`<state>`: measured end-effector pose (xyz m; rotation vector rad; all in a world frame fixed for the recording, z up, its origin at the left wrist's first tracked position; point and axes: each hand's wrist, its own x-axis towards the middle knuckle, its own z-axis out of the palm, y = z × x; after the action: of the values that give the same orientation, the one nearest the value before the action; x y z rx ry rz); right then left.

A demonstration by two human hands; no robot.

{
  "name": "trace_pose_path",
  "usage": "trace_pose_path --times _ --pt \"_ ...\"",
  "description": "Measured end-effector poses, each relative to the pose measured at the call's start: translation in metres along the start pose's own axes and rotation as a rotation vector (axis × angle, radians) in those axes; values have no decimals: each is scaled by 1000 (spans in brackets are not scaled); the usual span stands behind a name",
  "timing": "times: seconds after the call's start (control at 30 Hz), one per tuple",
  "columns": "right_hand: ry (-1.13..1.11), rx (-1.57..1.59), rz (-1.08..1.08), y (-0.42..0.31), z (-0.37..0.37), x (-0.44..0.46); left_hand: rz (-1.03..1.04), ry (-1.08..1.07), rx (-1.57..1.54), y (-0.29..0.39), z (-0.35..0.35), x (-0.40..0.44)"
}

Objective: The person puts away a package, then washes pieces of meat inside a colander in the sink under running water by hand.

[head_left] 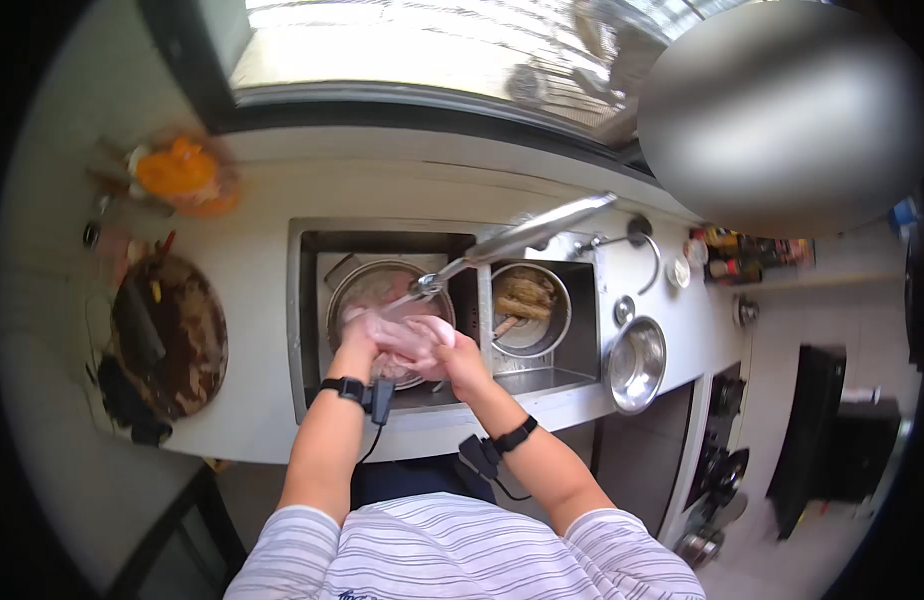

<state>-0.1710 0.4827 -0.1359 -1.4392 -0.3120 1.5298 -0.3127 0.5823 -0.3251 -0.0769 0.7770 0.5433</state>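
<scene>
Both of my hands hold a piece of pale pink raw meat (407,338) over a metal pot (334,305) in the left sink basin. My left hand (356,335) grips its left end, and my right hand (464,362) has its fingers round the right end. Above the meat is the head of a metal faucet (522,236), with water running down beside my left hand. More pinkish pieces lie in the pot, blurred by water. In the right basin a second metal pot (565,320) contains yellowish-brown pieces (525,295).
A round dark chopping board with a cleaver (142,320) lies on the left counter (257,300). Behind it is an orange item (182,172). A metal bowl (637,365) stands right of the sink, with bottles (747,268) farther right.
</scene>
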Motion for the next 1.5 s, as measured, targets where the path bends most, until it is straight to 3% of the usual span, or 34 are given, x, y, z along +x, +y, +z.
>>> trace_pose_path --times 0.07,0.17,0.2,0.23,0.27,0.33,0.37,0.4,0.43,0.47,0.5,0.53,0.6,0.63,0.67,0.73,0.77,0.8,0.83,0.87,0.97,1.1,1.13,1.23,1.3,1.37,1.47,1.5 --pt "99 -280 -18 27 -23 18 -42 -101 46 7 -5 -7" --pt "260 -704 -186 50 -66 22 234 -75 399 3 -5 -1" --pt "433 -825 -333 41 -79 10 309 -92 508 -1 -3 3" --pt "599 -951 -464 34 -91 -6 14 207 161 1 37 -28" --pt "755 -854 -492 23 -109 -19 -11 184 196 0 37 -20" --pt "1075 -718 -559 19 -166 -38 -248 -417 -20 8 8 -10" --pt "1227 -469 -523 23 -203 -42 -247 -411 -9 6 16 -13" --pt "1336 -21 -305 42 -250 -41 -176 -41 87 4 29 -18" --pt "1235 397 -88 32 -275 -68 -87 180 190 1 49 -32" --pt "1337 790 15 31 -298 -81 -19 409 306 -2 70 -47" --pt "1274 880 -23 69 -347 -83 -29 444 230 -1 68 -48" --pt "1244 707 -180 51 -329 -106 57 598 237 -15 129 -88" --pt "1172 859 -150 92 -397 -97 208 -65 217 4 -25 -2" --pt "942 767 -121 90 -401 -109 239 391 131 -12 18 -27" --pt "934 643 -50 97 -421 -101 253 469 172 -17 13 -23" --pt "956 560 -189 136 -473 -92 153 493 148 -22 16 -25" --pt "966 519 -258 154 -498 -87 221 467 128 -26 10 -22" --pt "1119 623 -151 136 -457 -91 197 549 183 -28 6 -19" --pt "1109 627 -58 92 -396 -114 230 558 202 -30 18 -35" --pt "972 684 105 46 -328 -140 227 558 170 -31 20 -39" --pt "686 311 291 34 -267 -171 256 573 218 -42 11 -52" --pt "197 -49 326 -35 -120 -168 263 578 342 -48 12 -76" --pt "73 -88 319 -44 -86 -154 153 520 357 -44 20 -97" --pt "-106 -137 211 -48 25 -91 193 530 404 -45 -5 -84" --pt "-125 -147 170 -13 68 -13 226 545 461 -57 -35 -65" --pt "-6 -181 73 17 115 62 254 558 526 -63 -48 -55" --pt "123 -183 94 25 167 117 299 66 -97 -72 -93 -17" --pt "154 -183 78 35 172 135 276 43 -121 -65 -89 -26"
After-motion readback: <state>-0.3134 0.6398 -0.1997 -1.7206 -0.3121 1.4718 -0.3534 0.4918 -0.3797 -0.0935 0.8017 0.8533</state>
